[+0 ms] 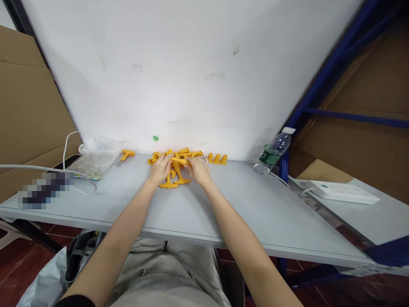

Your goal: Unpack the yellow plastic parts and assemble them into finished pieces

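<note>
A heap of yellow plastic parts [183, 154] lies at the far edge of the grey table [243, 204], against the white wall. My left hand [160, 168] and my right hand [198, 168] both reach into the heap, fingers curled over a yellow part [176, 170] with flat feet that sits between them. Three small yellow cones [217, 159] stand in a row just right of the heap. One loose yellow T-shaped piece [127, 154] lies to the left, with a few small metal screws [118, 163] beside it.
A clear plastic bag [96, 158] and white cables [68, 147] lie at the table's left. A water bottle [274, 151] leans at the far right. A white power strip [340, 192] rests on a side table. Cardboard and blue shelving flank the wall.
</note>
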`<state>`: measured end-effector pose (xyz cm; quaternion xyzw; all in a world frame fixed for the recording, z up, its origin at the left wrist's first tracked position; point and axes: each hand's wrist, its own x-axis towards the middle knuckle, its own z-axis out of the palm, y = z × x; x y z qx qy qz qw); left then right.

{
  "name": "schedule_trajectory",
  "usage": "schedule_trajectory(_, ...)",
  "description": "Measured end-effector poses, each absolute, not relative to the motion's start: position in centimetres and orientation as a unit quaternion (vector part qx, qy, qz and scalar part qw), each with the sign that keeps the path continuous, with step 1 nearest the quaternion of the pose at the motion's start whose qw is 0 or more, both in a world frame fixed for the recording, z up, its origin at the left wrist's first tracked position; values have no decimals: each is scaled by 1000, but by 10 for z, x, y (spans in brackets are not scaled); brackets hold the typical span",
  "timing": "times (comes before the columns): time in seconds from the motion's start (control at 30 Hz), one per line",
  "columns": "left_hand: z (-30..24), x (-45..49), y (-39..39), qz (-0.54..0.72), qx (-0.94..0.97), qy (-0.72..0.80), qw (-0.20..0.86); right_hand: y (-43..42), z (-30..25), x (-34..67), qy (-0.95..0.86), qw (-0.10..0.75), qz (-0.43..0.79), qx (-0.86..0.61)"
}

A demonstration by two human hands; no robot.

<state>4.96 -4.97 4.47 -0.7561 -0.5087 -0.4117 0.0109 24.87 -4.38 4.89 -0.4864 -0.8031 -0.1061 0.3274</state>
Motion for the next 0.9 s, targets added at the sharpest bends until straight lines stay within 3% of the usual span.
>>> schedule_trajectory(0.23, 54, 54, -57, -394, -758, -520, -16, -51, 58, 249, -774, 324, -193, -509)
schedule_trajectory(0.47, 57, 58, -63, -401, -765, -504, 13, -50, 53, 249, -811, 344, -161, -444)
schedule_trajectory(0.9, 56, 63, -63, -398, -769, -500, -3, -48, 51, 244, -779, 339, -191, -491)
